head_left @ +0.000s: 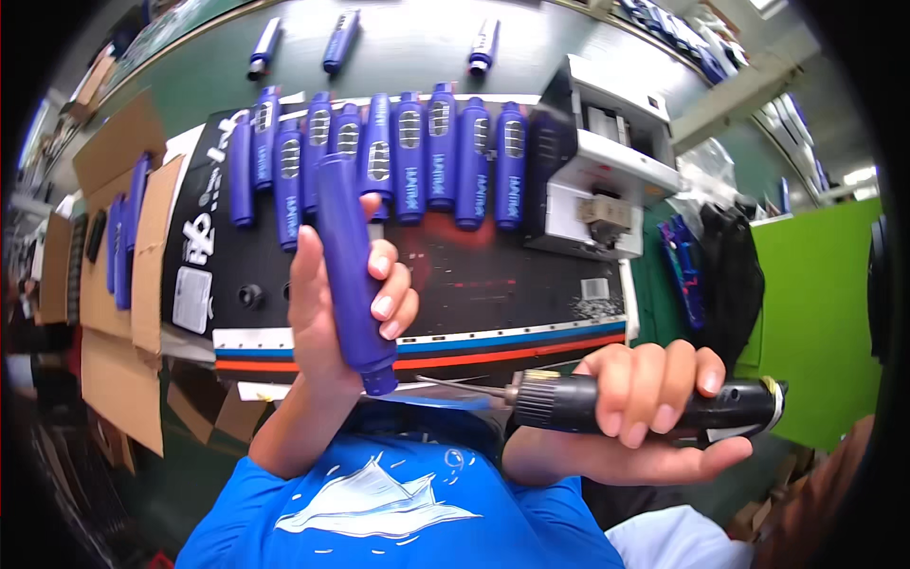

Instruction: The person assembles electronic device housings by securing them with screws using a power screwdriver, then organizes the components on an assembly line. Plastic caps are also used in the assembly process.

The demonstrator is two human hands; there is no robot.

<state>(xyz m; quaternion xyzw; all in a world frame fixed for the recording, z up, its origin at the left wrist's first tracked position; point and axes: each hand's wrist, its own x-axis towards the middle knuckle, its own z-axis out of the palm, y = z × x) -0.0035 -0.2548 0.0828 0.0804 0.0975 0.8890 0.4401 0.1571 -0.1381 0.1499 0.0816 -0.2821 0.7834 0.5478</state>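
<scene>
My left hand (318,318) is wrapped round a blue-purple cylindrical housing (349,256). The housing tilts, with its narrower capped end down toward my chest. My right hand (637,398) grips a black electric screwdriver (545,400) lying almost level. Its long thin bit (469,387) points left at the housing's lower end, and a small gap seems to separate them. Beyond my left hand, several similar housings (409,156) with silver oval panels lie side by side on a black printed board (455,275).
A white-and-black bench machine (607,161) stands at the board's right. Three more housings, one of them this housing (341,40), lie farther back. On the left an open cardboard box (147,256) holds several housings. A small black ring (250,296) lies on the board. A green panel (815,313) stands right.
</scene>
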